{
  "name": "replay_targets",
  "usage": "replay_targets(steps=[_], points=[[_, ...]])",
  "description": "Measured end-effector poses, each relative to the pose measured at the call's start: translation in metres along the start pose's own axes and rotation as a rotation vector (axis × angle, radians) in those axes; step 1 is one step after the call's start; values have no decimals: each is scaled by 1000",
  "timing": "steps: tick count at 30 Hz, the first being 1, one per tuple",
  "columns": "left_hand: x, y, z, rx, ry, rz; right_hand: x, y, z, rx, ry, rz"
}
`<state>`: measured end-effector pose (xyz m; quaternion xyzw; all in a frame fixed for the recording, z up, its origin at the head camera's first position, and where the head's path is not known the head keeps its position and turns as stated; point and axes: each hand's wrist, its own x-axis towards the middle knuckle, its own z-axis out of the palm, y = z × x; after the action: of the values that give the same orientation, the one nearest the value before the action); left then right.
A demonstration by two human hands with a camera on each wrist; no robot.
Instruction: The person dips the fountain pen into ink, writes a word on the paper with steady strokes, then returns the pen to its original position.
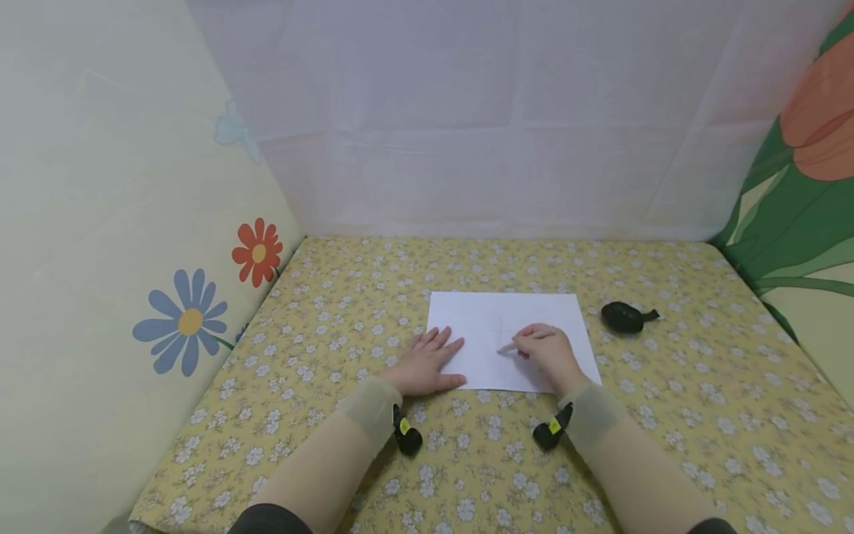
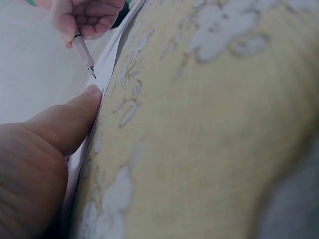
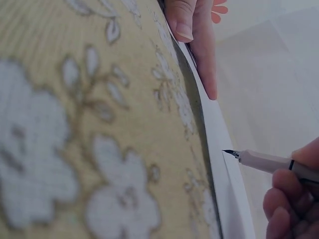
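Observation:
A white sheet of paper [image 1: 467,315] lies on the flowered cloth, with faint thin lines crossing near its middle. My left hand [image 1: 423,365] rests on its left edge, fingers spread and straight, the thumb [image 2: 75,117] along the near edge. Over the right part of the sheet, my right hand [image 1: 552,354] pinches a pale fountain pen [image 3: 264,162] between thumb and fingers. The pen slants down to the left, its dark metal nib [image 3: 231,153] right at the paper near the drawn lines. The other fingers of that hand curl below the pen.
To the right of the paper lies a black rounded object [image 1: 622,317] with a short tail. A yellow flowered tablecloth [image 1: 360,297] covers the table. A pale sheet [image 1: 467,133] hangs behind it, and flower-printed walls [image 1: 190,322] stand at both sides.

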<state>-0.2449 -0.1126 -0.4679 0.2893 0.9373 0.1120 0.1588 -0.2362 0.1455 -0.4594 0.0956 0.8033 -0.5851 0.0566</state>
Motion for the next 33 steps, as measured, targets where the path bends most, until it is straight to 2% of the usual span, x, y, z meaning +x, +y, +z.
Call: replay_targets(steps=[6,19,33], points=[[-1,1,-1,-13,-1,3,-3,1,1,24,-37,-16],[0,1,-1,-8,0,0,-6,2,1,-7,-86,-73],[-2,2,-3,-11,-5,4,0,0,-5,66,-26,-53]])
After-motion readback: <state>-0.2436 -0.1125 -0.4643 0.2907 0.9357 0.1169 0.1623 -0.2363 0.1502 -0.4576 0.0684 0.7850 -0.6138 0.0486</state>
